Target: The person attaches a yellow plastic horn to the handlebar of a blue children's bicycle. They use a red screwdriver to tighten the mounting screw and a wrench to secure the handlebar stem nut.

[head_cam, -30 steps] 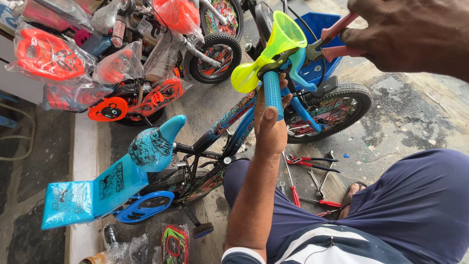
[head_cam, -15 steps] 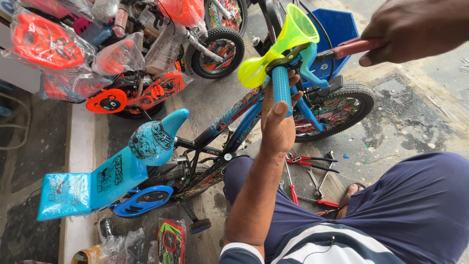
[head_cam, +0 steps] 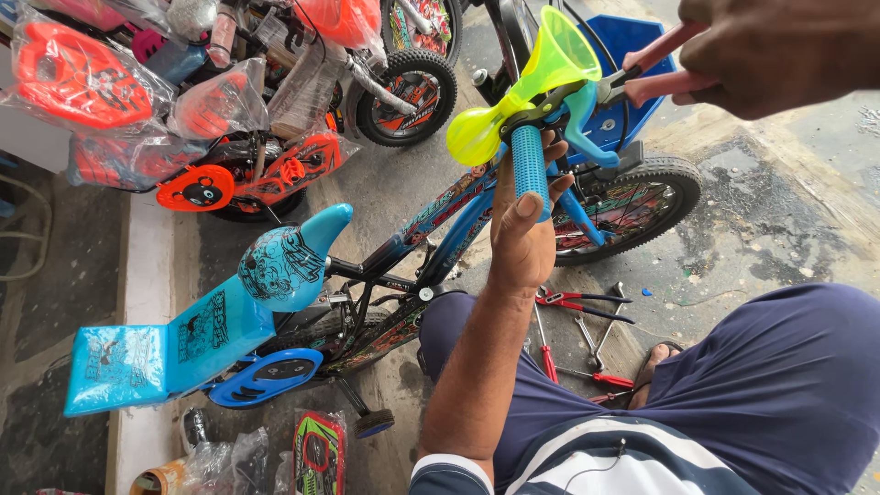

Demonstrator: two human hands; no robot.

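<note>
Handlebar grip [head_cam: 529, 170], the blue one, is sitting in my left hand [head_cam: 521, 234], which is clamping round it, while my right hand [head_cam: 779, 50] is squeezing red-handled pliers [head_cam: 653, 69] by the yellow horn [head_cam: 522, 92].

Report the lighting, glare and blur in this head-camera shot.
Head view: soft, even daylight, no hard shadows; glare on the plastic wrap at upper left; right hand close to the lens and slightly soft; left hand and blue handlebar sleeve sharp; wide-angle stretch at the edges.
</note>
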